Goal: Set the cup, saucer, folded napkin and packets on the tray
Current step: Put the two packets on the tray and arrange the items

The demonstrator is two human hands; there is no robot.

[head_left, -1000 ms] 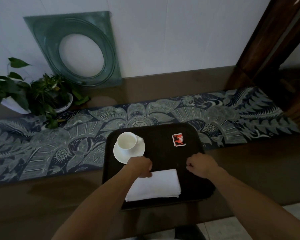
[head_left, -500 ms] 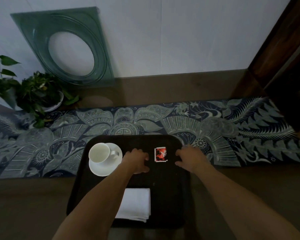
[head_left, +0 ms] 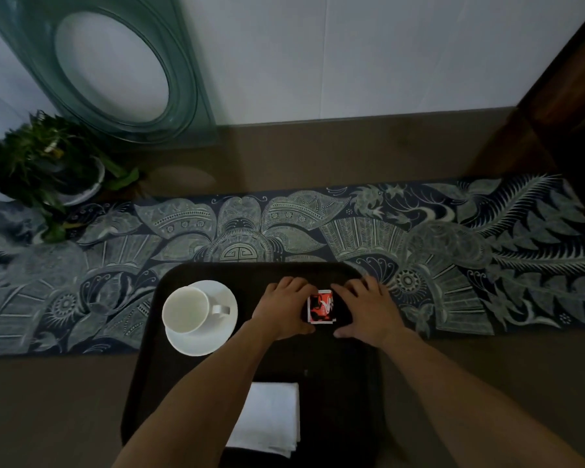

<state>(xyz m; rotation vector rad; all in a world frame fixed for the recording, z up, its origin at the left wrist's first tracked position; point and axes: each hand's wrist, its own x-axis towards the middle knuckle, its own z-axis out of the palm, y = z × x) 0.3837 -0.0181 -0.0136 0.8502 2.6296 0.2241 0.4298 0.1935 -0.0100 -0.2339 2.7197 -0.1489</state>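
A dark tray (head_left: pixel 358 383) lies in front of me, its far end on a patterned runner. At the tray's left a white cup (head_left: pixel 185 309) stands on a white saucer (head_left: pixel 213 339). The folded white napkin (head_left: pixel 271 417) lies at the near end, partly under my left forearm. Red and white packets (head_left: pixel 322 306) sit at the tray's far middle. My left hand (head_left: pixel 282 309) curls round their left side, fingers above and thumb below. From the right, my right hand (head_left: pixel 367 309) touches them with fingers spread.
The blue patterned runner (head_left: pixel 453 251) crosses the brown tabletop (head_left: pixel 54 400). A potted plant (head_left: pixel 44 163) stands at the far left. Behind it a green glass panel with a round hole (head_left: pixel 183 96) leans on the white wall. Dark wooden furniture (head_left: pixel 564 113) stands at the right.
Both hands moved forward from the napkin end of the tray and closed in on the packets from either side. The view tilted down and came closer.
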